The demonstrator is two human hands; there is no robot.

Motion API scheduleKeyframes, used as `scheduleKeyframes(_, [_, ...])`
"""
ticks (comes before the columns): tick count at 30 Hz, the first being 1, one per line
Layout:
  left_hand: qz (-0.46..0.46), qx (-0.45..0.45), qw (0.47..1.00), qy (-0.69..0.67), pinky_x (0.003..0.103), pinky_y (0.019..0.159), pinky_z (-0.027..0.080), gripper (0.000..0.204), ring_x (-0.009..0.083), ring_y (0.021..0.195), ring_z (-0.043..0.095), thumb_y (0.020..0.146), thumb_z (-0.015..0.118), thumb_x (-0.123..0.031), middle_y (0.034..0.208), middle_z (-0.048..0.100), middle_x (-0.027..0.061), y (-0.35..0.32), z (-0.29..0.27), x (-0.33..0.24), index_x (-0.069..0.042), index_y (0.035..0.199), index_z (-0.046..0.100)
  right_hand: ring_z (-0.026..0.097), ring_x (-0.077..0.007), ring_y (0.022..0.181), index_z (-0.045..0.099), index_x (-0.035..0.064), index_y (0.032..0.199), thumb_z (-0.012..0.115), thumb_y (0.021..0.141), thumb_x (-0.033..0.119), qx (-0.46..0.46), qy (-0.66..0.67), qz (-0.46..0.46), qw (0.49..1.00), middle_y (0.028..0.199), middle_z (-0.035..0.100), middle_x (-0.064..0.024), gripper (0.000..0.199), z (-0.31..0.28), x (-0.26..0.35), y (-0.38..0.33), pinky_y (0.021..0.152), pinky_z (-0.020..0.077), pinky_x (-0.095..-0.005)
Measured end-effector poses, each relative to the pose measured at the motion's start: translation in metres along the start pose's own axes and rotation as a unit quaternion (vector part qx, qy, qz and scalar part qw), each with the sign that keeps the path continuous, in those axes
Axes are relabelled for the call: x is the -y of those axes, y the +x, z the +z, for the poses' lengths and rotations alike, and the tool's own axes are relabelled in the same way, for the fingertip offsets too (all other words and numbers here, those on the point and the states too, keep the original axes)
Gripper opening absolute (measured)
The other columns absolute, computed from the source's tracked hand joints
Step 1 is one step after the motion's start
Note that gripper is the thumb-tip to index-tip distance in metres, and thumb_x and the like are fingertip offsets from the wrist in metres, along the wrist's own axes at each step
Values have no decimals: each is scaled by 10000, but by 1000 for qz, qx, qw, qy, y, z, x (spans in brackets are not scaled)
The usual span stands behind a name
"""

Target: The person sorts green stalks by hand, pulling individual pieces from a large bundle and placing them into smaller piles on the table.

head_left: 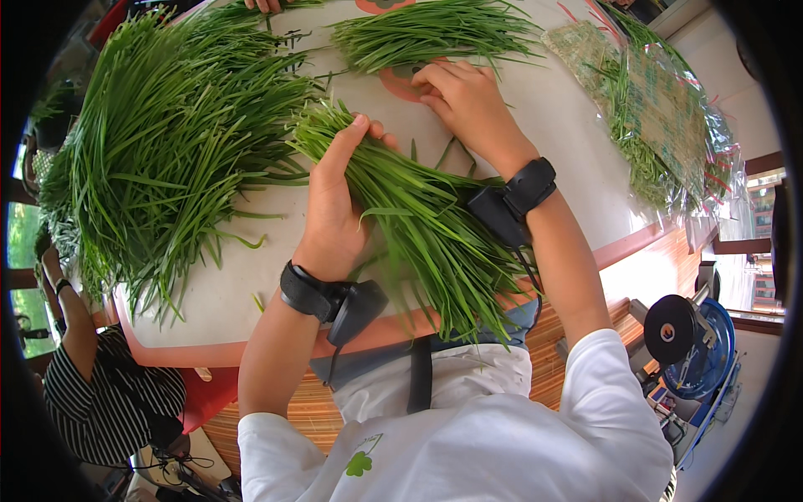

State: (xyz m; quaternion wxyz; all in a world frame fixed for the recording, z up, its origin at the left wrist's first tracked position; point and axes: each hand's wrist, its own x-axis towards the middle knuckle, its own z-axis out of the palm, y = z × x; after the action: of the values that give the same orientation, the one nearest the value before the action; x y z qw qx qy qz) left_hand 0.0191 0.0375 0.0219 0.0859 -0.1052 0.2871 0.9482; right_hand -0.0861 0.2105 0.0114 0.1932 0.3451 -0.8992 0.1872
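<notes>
My left hand (pixel 335 201) grips a thick bunch of long green chive leaves (pixel 427 230) lying on the white table (pixel 552 109), thumb over the root end, the leaf tips hanging past the near table edge. My right hand (pixel 464 96) rests with curled fingers just beyond that bunch, at the base of a smaller chive bundle (pixel 427 33) and over an orange round mark; whether it holds anything is hidden. Both wrists wear black bands with small devices.
A large heap of loose chives (pixel 167 142) covers the table's left side. Clear plastic bags with chives (pixel 661 125) lie at the right. A person in a striped top (pixel 100 393) sits at the lower left. A blue machine (pixel 694 343) stands at the right.
</notes>
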Motion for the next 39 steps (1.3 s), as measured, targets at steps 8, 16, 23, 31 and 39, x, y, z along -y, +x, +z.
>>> scheduleKeyframes(8, [-10, -16, 1000, 16, 316, 740, 504, 132, 159, 812, 579, 916, 611, -214, 861, 588, 20, 1, -4, 0, -89, 912, 566, 590, -183, 761, 588, 59, 886, 579, 764, 58, -16, 266, 50, 963, 748, 629, -65, 122, -5, 10, 3, 726, 437, -305])
scheduleKeyframes(16, [-11, -47, 998, 34, 287, 704, 511, 207, 130, 809, 585, 918, 621, -225, 900, 597, 18, 1, -1, -2, -55, 1027, 575, 511, -120, 777, 536, 17, 859, 451, 784, 26, -45, 544, 19, 838, 827, 550, -25, 114, -23, 16, 4, 751, 426, -264])
scheduleKeyframes(23, [-2, -45, 997, 60, 258, 752, 524, 330, 106, 880, 596, 930, 599, -231, 1080, 622, 49, 1, 4, -1, -33, 1190, 553, 523, -135, 805, 526, 28, 844, 434, 778, 6, 0, 660, -54, 749, 875, 541, -33, 116, -24, 16, 5, 803, 439, -292])
scheduleKeyframes(31, [-1, -22, 999, 45, 236, 772, 513, 322, 90, 904, 588, 939, 577, -207, 1087, 611, 37, 3, 0, -1, -45, 1216, 549, 537, -145, 870, 521, 37, 853, 424, 816, 18, 43, 762, -28, 645, 898, 544, -38, 105, -27, 28, 1, 878, 457, -343])
scheduleKeyframes(39, [69, -73, 990, 98, 294, 624, 531, 210, 153, 752, 615, 866, 658, -120, 868, 620, 62, -1, 7, 2, -50, 1038, 559, 597, -183, 1003, 597, 38, 1119, 562, 925, 428, -55, 457, -17, 888, 1040, 617, -73, 436, -40, 25, 8, 881, 470, -339])
